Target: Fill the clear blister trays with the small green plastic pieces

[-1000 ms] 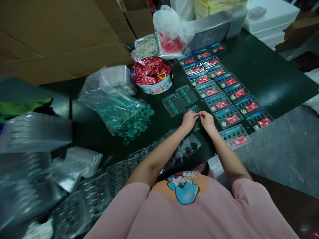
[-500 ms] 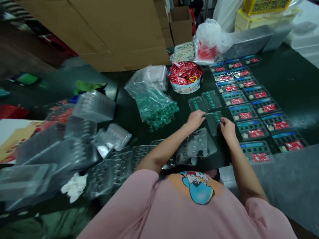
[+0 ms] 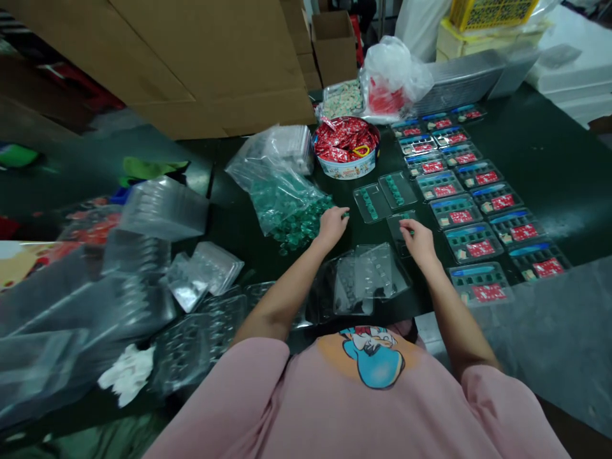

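My left hand [image 3: 331, 228] is closed at the right edge of a heap of translucent green plastic pieces [image 3: 299, 223] spilling from a clear bag [image 3: 268, 166]. A bit of green shows at its fingertips. My right hand [image 3: 419, 243] pinches a small green piece [image 3: 412, 233] over a clear plastic tray [image 3: 396, 224], partly hidden by the hand. Just beyond, two more clear trays, a left one [image 3: 379, 214] and a right one [image 3: 408, 191], each hold a row of green pieces.
Filled trays [image 3: 473, 247] with blue pens and red packets stand in two columns at right. A round tin [image 3: 347, 169] of red packets is at the back. Empty clear trays [image 3: 366, 280] lie near my body; stacked trays [image 3: 165, 207] are at left. A cardboard sheet [image 3: 215, 64] stands behind.
My left hand has moved left from the trays to the heap of green pieces. My right hand has shifted slightly over its tray. The view has turned a little.
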The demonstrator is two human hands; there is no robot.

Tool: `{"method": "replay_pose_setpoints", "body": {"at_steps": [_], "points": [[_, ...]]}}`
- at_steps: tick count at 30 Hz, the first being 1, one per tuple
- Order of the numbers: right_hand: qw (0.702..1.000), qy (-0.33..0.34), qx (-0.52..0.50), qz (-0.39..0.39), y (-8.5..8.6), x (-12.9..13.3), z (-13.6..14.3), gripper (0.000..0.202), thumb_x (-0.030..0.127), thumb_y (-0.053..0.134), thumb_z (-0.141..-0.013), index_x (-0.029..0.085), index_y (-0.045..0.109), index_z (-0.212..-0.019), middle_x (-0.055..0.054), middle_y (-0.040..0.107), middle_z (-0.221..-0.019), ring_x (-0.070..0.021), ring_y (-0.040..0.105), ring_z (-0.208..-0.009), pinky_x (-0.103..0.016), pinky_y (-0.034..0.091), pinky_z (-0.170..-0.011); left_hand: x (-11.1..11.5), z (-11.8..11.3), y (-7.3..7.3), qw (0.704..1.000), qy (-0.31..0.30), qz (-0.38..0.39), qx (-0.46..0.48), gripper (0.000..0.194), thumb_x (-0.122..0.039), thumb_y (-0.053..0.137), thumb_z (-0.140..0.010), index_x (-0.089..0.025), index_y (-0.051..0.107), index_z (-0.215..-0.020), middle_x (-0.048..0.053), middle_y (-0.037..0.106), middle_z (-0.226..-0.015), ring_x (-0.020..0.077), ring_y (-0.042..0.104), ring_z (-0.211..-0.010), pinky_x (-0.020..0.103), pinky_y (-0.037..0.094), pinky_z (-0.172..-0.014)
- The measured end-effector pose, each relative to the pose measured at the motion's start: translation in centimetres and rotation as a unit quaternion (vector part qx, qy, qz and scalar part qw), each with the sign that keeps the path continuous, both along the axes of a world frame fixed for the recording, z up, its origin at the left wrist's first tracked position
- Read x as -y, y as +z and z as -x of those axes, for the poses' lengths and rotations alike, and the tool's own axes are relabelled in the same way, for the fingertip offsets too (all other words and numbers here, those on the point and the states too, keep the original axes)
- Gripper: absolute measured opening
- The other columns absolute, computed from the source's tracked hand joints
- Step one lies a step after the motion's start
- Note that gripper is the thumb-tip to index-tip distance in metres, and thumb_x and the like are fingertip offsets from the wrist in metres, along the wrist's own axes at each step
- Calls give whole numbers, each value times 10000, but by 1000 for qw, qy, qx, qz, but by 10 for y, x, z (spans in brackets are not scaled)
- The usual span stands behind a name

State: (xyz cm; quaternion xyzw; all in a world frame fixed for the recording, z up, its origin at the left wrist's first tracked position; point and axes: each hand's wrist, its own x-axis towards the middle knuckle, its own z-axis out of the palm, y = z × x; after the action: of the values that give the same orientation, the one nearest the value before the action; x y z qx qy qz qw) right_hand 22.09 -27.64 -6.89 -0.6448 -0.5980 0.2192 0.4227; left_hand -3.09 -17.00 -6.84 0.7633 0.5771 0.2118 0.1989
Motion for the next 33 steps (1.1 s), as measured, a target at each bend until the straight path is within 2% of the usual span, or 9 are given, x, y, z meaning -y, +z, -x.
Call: {"method": "replay_pose_setpoints", "body": {"at_steps": [2, 4, 6, 10, 15, 19, 23, 27, 33], "points": [[997, 27, -74, -1, 1, -4, 7, 257, 298, 551, -842, 191, 694, -1027, -73, 731, -994, -204, 681, -909, -352, 523, -869, 5, -21, -1, 985, 14, 61, 162, 314, -254, 649, -783, -150, 702, -1074, 81, 693, -910, 209, 619, -846, 341, 470, -824], [987, 47, -155, 3, 0, -9, 12, 267, 324, 583, -821, 197, 692, -1029, -63, 731, -1011, -193, 680, -929, -340, 523, -877, 12, -43, 0, 944, -11, 140, 300, 351, -339, 716, -731, -144, 717, -1023, 58, 703, -858, 188, 623, -796, 321, 482, -782], [974, 61, -217, 15, -1, -13, 12, 279, 351, 610, -801, 200, 691, -1022, -48, 733, -995, -185, 679, -918, -333, 521, -869, 20, -65, 3, 903, -51, 197, 379, 380, -391, 757, -684, -145, 735, -973, 56, 718, -862, 184, 627, -805, 322, 481, -798], [951, 42, -304, 43, -1, -13, 4, 282, 405, 683, -745, 191, 690, -930, -13, 718, -832, -158, 660, -794, -293, 513, -766, 32, -98, 8, 863, -87, 226, 443, 368, -375, 792, -642, -149, 757, -930, 65, 727, -909, 182, 626, -841, 326, 469, -827], [904, 3, -423, 64, 6, -3, -4, 302, 424, 774, -657, 196, 645, -807, 32, 641, -682, -101, 575, -648, -215, 440, -601, 37, -120, 6, 811, -52, 301, 498, 406, -356, 820, -612, -138, 729, -942, 27, 688, -770, 108, 570, -661, 261, 439, -651], [830, 2, -542, 132, 7, 3, -11, 373, 407, 829, -591, 213, 601, -812, 57, 596, -669, -77, 550, -617, -169, 372, -508, 40, -130, 4, 803, -66, 307, 507, 377, -340, 846, -572, -149, 679, -850, -19, 635, -693, 73, 537, -601, 211, 383, -562], [763, 6, -625, 163, 7, 2, -23, 405, 325, 850, -558, 223, 535, -790, 80, 568, -643, -64, 513, -565, -154, 343, -470, 43, -145, 9, 801, -89, 305, 507, 346, -328, 841, -558, -145, 638, -770, -26, 616, -672, 78, 539, -606, 220, 411, -598], [777, -31, -613, 139, 11, -4, -39, 411, 276, 832, -559, 239, 489, -784, 101, 518, -587, -67, 480, -524, -155, 303, -442, 41, -162, 18, 807, -101, 279, 511, 287, -318, 813, -581, -142, 640, -729, -16, 622, -679, 91, 552, -639, 246, 448, -671], [858, -97, -489, 123, 1, -8, -50, 369, 342, 790, -557, 224, 502, -756, 95, 484, -562, -69, 467, -501, -166, 235, -417, 37, -169, 15, 842, -95, 261, 463, 235, -253, 800, -563, -139, 703, -745, 14, 679, -746, 127, 591, -706, 277, 463, -741]]}}
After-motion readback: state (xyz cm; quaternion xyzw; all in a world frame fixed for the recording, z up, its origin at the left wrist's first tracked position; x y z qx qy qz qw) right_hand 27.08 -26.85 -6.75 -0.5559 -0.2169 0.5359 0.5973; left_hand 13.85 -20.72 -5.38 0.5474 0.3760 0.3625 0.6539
